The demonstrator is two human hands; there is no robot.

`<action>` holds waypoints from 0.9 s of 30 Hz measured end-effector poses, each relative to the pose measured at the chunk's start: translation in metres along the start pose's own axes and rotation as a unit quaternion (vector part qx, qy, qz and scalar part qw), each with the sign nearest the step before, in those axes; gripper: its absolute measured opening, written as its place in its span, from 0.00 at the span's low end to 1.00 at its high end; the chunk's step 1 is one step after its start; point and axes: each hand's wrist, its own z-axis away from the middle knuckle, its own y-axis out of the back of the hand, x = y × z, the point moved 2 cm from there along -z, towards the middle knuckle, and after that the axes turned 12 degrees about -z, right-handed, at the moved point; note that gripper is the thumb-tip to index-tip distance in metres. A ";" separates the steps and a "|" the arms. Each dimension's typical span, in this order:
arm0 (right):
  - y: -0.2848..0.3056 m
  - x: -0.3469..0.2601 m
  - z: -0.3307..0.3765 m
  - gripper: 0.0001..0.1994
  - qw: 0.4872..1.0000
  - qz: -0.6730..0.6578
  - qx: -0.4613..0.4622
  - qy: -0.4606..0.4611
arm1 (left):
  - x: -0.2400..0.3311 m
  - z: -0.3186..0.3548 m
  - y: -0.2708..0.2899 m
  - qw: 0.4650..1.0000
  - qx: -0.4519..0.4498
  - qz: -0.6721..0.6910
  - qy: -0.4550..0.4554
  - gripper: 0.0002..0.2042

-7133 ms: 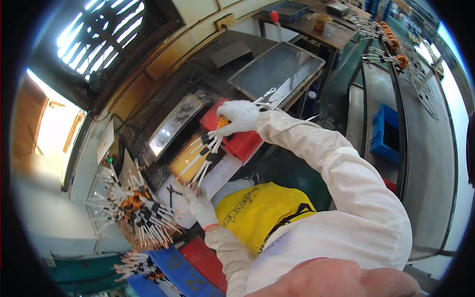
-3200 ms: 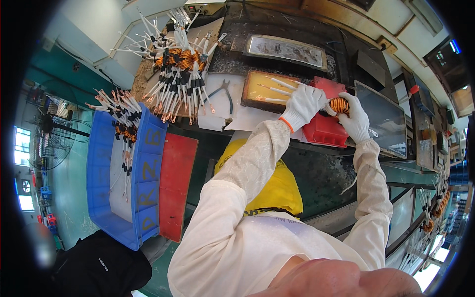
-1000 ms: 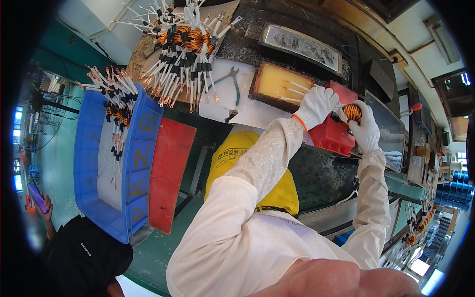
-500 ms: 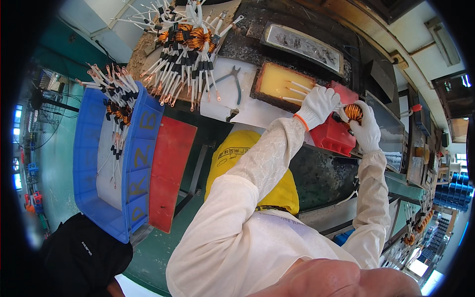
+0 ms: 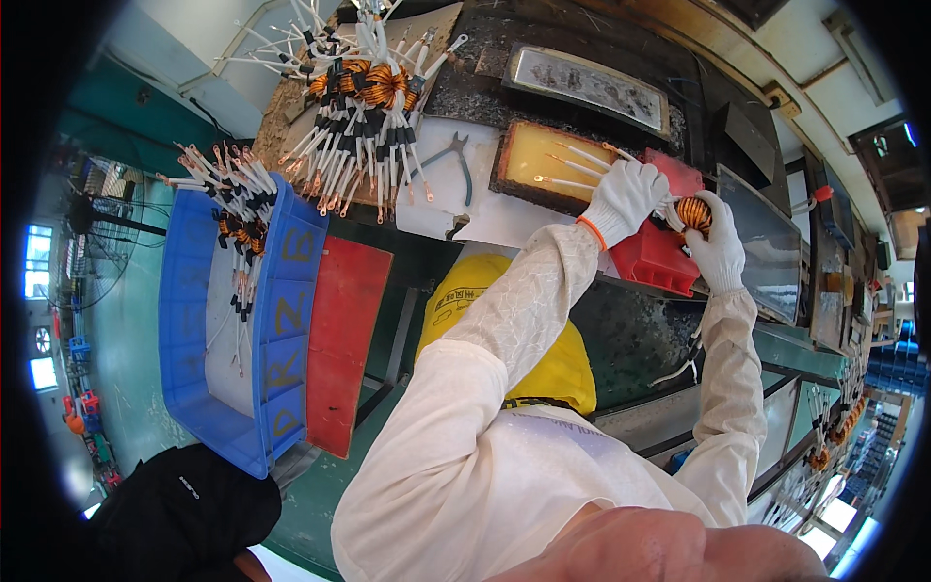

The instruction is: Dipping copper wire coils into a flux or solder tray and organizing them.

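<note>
A toroidal coil (image 5: 692, 213) wound with copper wire is held by my gloved right hand (image 5: 719, 244), its fingers wrapped round the far side. My gloved left hand (image 5: 627, 199), with an orange cuff edge, is closed round the coil's white sleeved leads. Several leads (image 5: 574, 167) stick out past that hand to the left, their bare copper ends fanned over a shallow tray (image 5: 500, 165) of yellow, waxy-looking material (image 5: 543, 155). Whether the tips touch the yellow surface, I cannot tell. Under my hands sits a red plastic bin (image 5: 652, 260).
Behind the yellow tray lies a rectangular metal-topped pan (image 5: 592, 85). Pliers (image 5: 460, 165) rest on white paper. Many coils with leads (image 5: 373, 92) are piled at the far left, and others stand in a blue crate (image 5: 288, 330). A person in black (image 5: 184, 514) is at lower left.
The lead ends have spread apart and now reach further left over the yellow tray. My left hand has turned slightly; both hands keep their hold. The whole view has shifted a little.
</note>
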 end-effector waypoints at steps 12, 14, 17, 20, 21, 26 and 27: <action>0.009 0.001 0.001 0.27 0.999 -0.039 -0.024 0.016 | 0.000 -0.002 0.032 0.992 -0.014 -0.103 -0.078 0.14; 0.012 0.000 0.004 0.27 0.999 -0.040 -0.019 0.016 | 0.004 0.000 0.048 0.991 0.022 -0.101 -0.080 0.15; 0.012 0.001 0.005 0.28 0.999 -0.037 -0.016 0.007 | 0.016 0.014 0.073 0.992 0.094 0.046 -0.073 0.18; 0.010 0.006 0.005 0.28 0.999 -0.045 -0.014 0.013 | 0.025 0.034 0.080 0.974 0.006 0.227 0.005 0.18; 0.009 0.008 0.004 0.28 0.999 -0.045 -0.016 0.015 | 0.025 0.038 0.080 0.974 0.007 0.227 0.003 0.18; 0.009 0.010 0.003 0.28 0.999 -0.044 -0.011 0.022 | 0.026 0.055 0.070 0.891 -0.144 0.417 0.112 0.09; 0.008 0.010 0.003 0.29 0.999 -0.033 -0.014 0.019 | 0.025 0.058 0.072 0.892 -0.142 0.415 0.112 0.09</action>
